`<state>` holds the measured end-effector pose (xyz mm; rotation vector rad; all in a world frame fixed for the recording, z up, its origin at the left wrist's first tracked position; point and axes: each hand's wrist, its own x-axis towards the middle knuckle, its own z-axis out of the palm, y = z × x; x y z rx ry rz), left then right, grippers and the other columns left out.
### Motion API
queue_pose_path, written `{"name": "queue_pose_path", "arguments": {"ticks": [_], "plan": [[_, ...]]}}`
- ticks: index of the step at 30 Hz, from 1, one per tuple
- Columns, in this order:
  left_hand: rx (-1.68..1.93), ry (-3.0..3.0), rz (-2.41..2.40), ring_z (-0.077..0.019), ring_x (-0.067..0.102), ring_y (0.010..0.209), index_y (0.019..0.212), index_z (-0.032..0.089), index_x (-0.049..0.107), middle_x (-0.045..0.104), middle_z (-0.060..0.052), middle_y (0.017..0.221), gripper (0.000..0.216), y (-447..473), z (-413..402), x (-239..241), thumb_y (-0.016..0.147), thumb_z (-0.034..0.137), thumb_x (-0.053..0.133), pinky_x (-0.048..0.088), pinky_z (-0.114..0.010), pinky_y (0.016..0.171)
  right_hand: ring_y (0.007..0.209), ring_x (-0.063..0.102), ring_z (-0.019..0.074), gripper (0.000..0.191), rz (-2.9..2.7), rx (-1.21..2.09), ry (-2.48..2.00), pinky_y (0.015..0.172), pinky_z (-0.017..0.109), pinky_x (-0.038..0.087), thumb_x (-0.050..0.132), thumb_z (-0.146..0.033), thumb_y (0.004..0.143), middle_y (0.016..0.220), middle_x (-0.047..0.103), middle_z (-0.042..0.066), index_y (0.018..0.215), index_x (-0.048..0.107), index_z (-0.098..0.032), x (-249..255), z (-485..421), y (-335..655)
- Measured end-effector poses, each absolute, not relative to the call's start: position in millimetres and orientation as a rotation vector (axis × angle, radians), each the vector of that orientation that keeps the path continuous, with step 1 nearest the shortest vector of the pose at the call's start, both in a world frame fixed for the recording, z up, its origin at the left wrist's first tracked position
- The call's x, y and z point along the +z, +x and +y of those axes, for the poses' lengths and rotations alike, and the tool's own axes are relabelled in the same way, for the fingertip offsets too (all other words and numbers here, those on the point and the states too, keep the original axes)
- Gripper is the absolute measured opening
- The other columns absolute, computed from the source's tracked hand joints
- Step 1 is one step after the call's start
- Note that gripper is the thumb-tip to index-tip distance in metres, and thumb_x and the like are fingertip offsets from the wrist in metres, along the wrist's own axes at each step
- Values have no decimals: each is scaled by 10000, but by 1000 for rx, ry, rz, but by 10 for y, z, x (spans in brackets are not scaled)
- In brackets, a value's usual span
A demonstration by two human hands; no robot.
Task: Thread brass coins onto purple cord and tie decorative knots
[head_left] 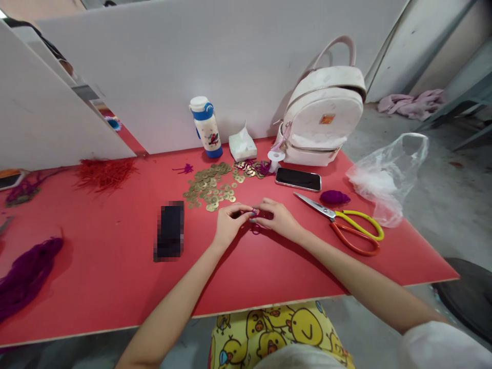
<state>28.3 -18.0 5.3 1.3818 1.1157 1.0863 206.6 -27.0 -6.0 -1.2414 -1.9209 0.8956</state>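
Head view: the left hand (231,221) and the right hand (277,220) both pinch a thin purple string (255,231) over the flat red counter (115,282), near a pile of round gold coins with holes (211,179). Their fingers hide most of the string, so its shape is hard to see. A dark, blocky thing (169,231) is blurred into squares. A big purple yarn bundle (33,274) is cut off at the left edge. Tall white boards (154,66) stand behind, and grey floor (442,215) shows at right.
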Motion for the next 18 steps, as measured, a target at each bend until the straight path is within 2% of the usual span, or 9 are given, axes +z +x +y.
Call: {"name": "queue_pose_path", "arguments": {"ticks": [3, 6, 10, 18], "plan": [[1063, 1434, 1158, -181, 647, 696, 749, 182, 762, 746, -58, 758, 106, 287, -182, 32, 674, 246, 721, 512, -296, 681, 638, 459, 131, 422, -1727, 1070, -1146, 618, 269, 386, 712, -363, 803, 743, 481, -20, 1207, 664, -250, -18, -242, 2098], [1053, 1468, 1196, -188, 653, 707, 766, 183, 760, 751, -60, 775, 123, 286, -182, 10, 685, 270, 730, 510, -302, 686, 634, 452, 129, 343, -1617, 1140, -1103, 609, 271, 388, 702, -407, 800, 739, 474, -21, 1101, 703, -243, 14, -231, 2115], [1060, 1462, 1193, -195, 668, 738, 775, 177, 756, 752, -63, 788, 129, 286, -182, 5, 678, 259, 733, 515, -302, 706, 647, 491, 137, 214, -1666, 1029, -1172, 627, 281, 393, 721, -393, 787, 753, 537, -2, 913, 719, -220, 4, -233, 2103], [1062, 1488, 1185, -193, 671, 768, 799, 182, 742, 746, -56, 805, 112, 289, -194, 13, 698, 222, 711, 521, -308, 746, 738, 563, 172, 160, -1772, 922, -1205, 693, 305, 419, 702, -356, 819, 811, 611, 33, 896, 712, -216, -14, -239, 2089]]}}
